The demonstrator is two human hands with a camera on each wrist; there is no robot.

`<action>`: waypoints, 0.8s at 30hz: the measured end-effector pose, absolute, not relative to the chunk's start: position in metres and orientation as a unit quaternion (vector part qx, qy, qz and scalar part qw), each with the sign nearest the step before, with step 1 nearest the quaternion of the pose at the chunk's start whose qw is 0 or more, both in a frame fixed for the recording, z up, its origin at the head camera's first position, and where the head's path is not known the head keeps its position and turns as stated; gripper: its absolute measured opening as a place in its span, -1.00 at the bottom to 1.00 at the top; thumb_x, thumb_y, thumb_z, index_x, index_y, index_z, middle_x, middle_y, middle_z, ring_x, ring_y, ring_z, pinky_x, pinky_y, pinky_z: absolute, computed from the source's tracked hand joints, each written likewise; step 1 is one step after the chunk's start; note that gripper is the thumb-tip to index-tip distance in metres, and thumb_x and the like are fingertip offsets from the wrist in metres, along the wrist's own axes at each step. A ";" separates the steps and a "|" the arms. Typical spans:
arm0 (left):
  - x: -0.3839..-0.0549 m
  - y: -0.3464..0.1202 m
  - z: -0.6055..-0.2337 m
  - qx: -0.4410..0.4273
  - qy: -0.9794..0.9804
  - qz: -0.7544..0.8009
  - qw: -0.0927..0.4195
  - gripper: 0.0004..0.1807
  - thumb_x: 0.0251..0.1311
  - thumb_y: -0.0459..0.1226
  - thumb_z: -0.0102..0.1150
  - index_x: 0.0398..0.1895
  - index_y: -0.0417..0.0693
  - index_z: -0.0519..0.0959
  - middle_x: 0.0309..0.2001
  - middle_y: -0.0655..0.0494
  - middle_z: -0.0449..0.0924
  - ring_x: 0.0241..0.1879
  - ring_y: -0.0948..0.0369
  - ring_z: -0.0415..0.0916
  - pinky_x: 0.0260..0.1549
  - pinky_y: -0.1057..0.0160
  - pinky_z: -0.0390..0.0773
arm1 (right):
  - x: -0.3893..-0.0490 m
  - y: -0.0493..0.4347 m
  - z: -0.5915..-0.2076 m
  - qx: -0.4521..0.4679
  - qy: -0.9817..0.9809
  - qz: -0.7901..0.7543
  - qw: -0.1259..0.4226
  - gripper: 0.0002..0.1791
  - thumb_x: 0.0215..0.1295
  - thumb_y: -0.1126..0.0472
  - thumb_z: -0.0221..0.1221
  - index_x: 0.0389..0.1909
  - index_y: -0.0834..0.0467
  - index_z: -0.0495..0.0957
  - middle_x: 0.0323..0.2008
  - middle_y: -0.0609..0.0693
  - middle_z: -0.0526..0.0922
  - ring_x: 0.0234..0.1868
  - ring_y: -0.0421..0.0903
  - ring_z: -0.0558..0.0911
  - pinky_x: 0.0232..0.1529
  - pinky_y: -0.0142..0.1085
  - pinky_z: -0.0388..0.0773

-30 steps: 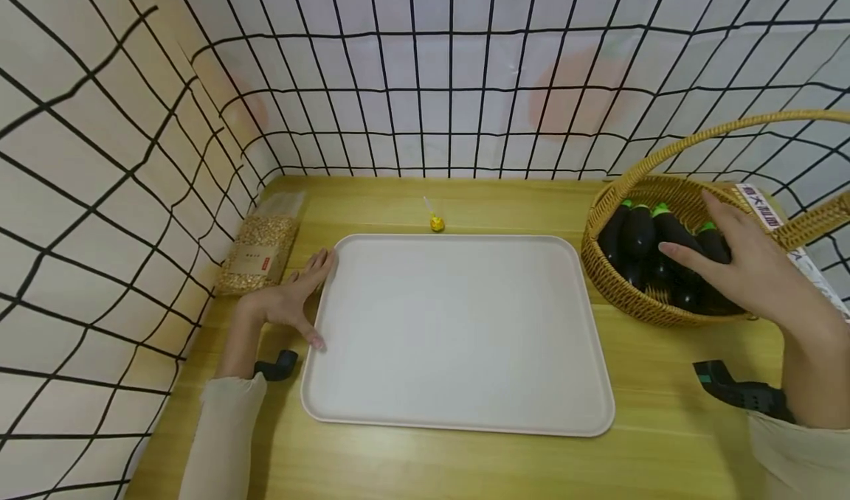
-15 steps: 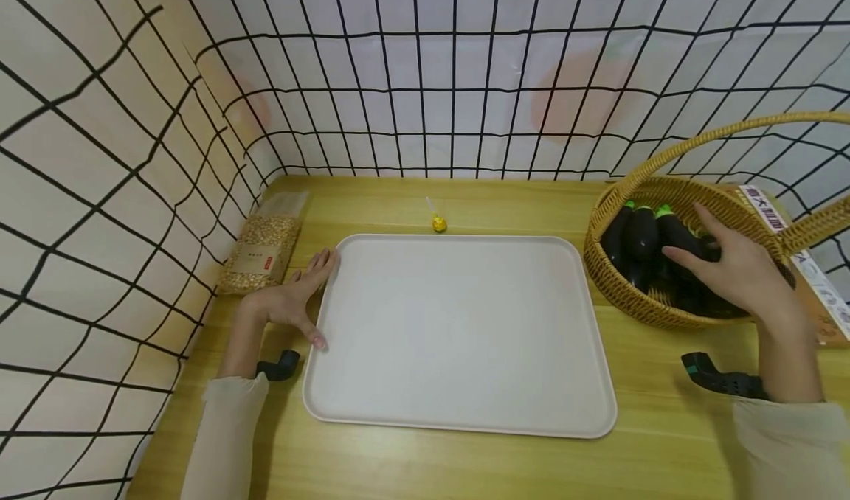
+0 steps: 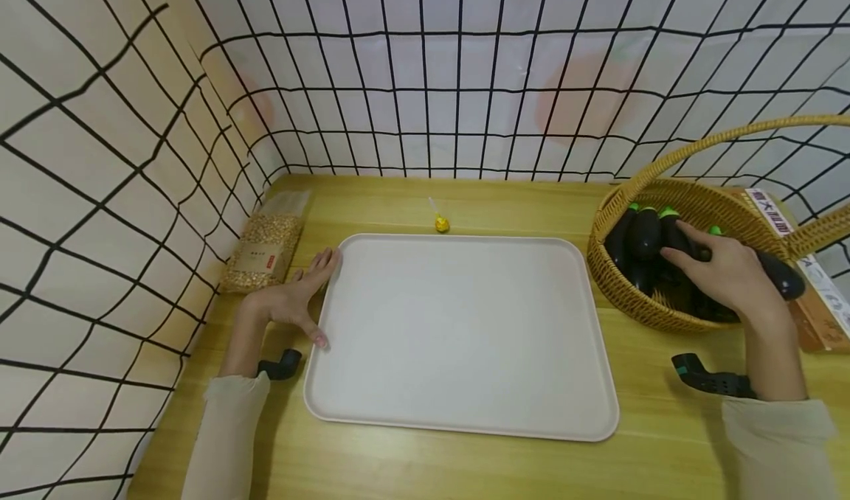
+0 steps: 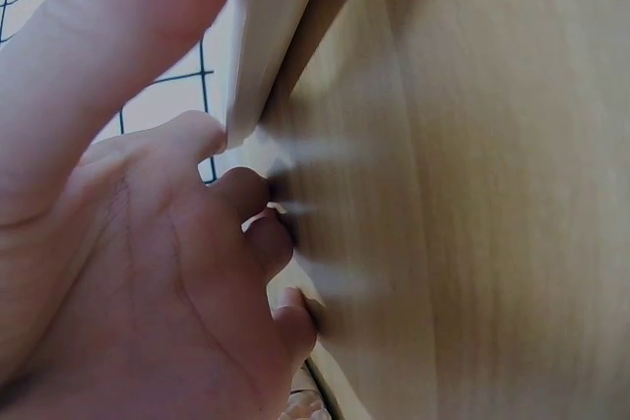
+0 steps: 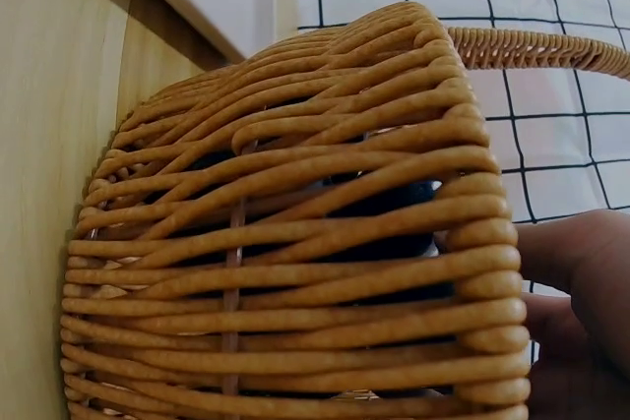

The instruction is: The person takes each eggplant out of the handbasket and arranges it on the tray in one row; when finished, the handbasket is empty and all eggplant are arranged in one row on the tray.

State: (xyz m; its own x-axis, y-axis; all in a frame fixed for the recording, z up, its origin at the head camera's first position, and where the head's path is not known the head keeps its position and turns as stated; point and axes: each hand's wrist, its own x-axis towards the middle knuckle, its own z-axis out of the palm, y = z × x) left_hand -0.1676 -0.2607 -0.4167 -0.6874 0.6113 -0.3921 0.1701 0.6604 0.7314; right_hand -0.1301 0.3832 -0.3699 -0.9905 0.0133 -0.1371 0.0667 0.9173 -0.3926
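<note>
My left hand rests at the left edge of the white tray, fingers spread, with the thumb at the rim. In the left wrist view, the fingertips of that hand come down by the tray's side and the wooden table. Over the wicker basket, my right hand holds a dark eggplant, whose rounded end sticks out to the right. Several more eggplants with green stems lie in the basket. In the right wrist view, the basket wall hides most of the hand.
A clear bag of grains lies at the back left. Behind the tray is a yellow-wrapped lollipop. A brown box with printed lettering lies right of the basket. Black wire grid stands along the back and left; the basket handle arches up.
My right hand has closed round an eggplant and lifted it, so its end now shows right of the hand. My left hand has stayed at the tray.
</note>
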 end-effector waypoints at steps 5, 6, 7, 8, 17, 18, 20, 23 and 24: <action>-0.168 -0.260 -0.418 0.229 0.853 0.342 0.322 0.83 -0.39 0.12 0.76 0.64 -0.10 -0.59 0.59 -0.28 -0.84 0.58 -0.26 -0.84 0.47 -0.47 -0.61 | -0.131 0.381 -0.369 0.033 0.975 -0.212 0.052 -0.15 0.59 -0.21 -0.05 0.62 0.25 0.01 -0.53 0.10 0.33 -0.73 -0.18 0.18 -0.60 -0.25 0.21; -0.168 -0.260 -0.418 0.228 0.853 0.341 0.322 0.83 -0.39 0.11 0.76 0.64 -0.10 -0.59 0.59 -0.28 -0.84 0.58 -0.26 -0.84 0.47 -0.47 -0.61 | -0.131 0.380 -0.368 0.037 0.975 -0.215 0.050 -0.16 0.59 -0.21 -0.05 0.63 0.24 0.01 -0.55 0.09 0.33 -0.73 -0.18 0.18 -0.61 -0.26 0.22; -0.168 -0.260 -0.418 0.228 0.853 0.340 0.322 0.83 -0.38 0.10 0.76 0.63 -0.11 -0.59 0.59 -0.28 -0.84 0.58 -0.25 -0.84 0.47 -0.47 -0.61 | -0.131 0.380 -0.368 0.040 0.974 -0.218 0.048 -0.16 0.59 -0.21 -0.05 0.63 0.23 0.01 -0.59 0.07 0.32 -0.74 -0.18 0.17 -0.63 -0.26 0.22; -0.168 -0.260 -0.418 0.228 0.853 0.340 0.323 0.82 -0.38 0.09 0.76 0.63 -0.11 -0.59 0.59 -0.28 -0.85 0.58 -0.25 -0.85 0.47 -0.47 -0.61 | -0.131 0.379 -0.368 0.043 0.973 -0.222 0.044 -0.17 0.59 -0.20 -0.05 0.63 0.22 0.01 -0.56 0.10 0.35 -0.73 -0.17 0.18 -0.63 -0.26 0.22; -0.170 -0.260 -0.418 0.232 0.852 0.342 0.321 0.81 -0.37 0.07 0.76 0.63 -0.12 -0.59 0.59 -0.27 -0.85 0.58 -0.25 -0.85 0.47 -0.46 -0.62 | -0.132 0.375 -0.367 0.061 0.968 -0.243 0.019 -0.21 0.60 -0.17 -0.04 0.64 0.12 0.00 -0.74 -0.09 0.21 -0.77 -0.20 0.16 -0.71 -0.30 0.23; -0.170 -0.260 -0.418 0.231 0.853 0.342 0.320 0.81 -0.37 0.07 0.76 0.63 -0.12 -0.59 0.59 -0.27 -0.85 0.58 -0.25 -0.85 0.47 -0.46 -0.61 | -0.132 0.375 -0.367 0.062 0.968 -0.244 0.017 -0.22 0.60 -0.17 -0.03 0.64 0.12 0.01 -0.71 -0.07 0.24 -0.76 -0.20 0.16 -0.69 -0.29 0.22; -0.169 -0.260 -0.418 0.230 0.854 0.340 0.321 0.82 -0.37 0.07 0.76 0.63 -0.12 -0.59 0.59 -0.27 -0.85 0.58 -0.25 -0.85 0.48 -0.46 -0.62 | -0.132 0.375 -0.366 0.064 0.966 -0.249 0.013 -0.22 0.59 -0.17 -0.02 0.64 0.11 0.03 -0.72 -0.07 0.22 -0.76 -0.20 0.14 -0.70 -0.29 0.21; -0.169 -0.260 -0.418 0.229 0.853 0.341 0.321 0.82 -0.38 0.06 0.76 0.63 -0.12 -0.59 0.59 -0.27 -0.86 0.58 -0.25 -0.85 0.47 -0.46 -0.62 | -0.132 0.376 -0.366 0.075 0.962 -0.262 0.007 -0.20 0.56 -0.21 0.00 0.63 0.09 0.05 -0.67 0.03 0.32 -0.73 -0.19 0.11 -0.67 -0.27 0.19; -0.168 -0.260 -0.418 0.228 0.853 0.341 0.322 0.82 -0.37 0.06 0.76 0.63 -0.13 -0.59 0.58 -0.27 -0.86 0.58 -0.25 -0.86 0.47 -0.46 -0.62 | -0.132 0.376 -0.365 0.079 0.960 -0.268 0.006 -0.19 0.55 -0.23 0.00 0.63 0.08 0.06 -0.65 0.04 0.31 -0.73 -0.19 0.10 -0.66 -0.25 0.18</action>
State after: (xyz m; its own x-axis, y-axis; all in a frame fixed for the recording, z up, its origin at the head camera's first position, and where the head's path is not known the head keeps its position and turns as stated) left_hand -0.1684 -0.2600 -0.4175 -0.6889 0.6089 -0.3932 0.1704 0.6634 0.7286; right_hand -0.1318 0.3762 -0.3654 -0.9875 0.1484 -0.0529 0.1544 0.8442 -0.5134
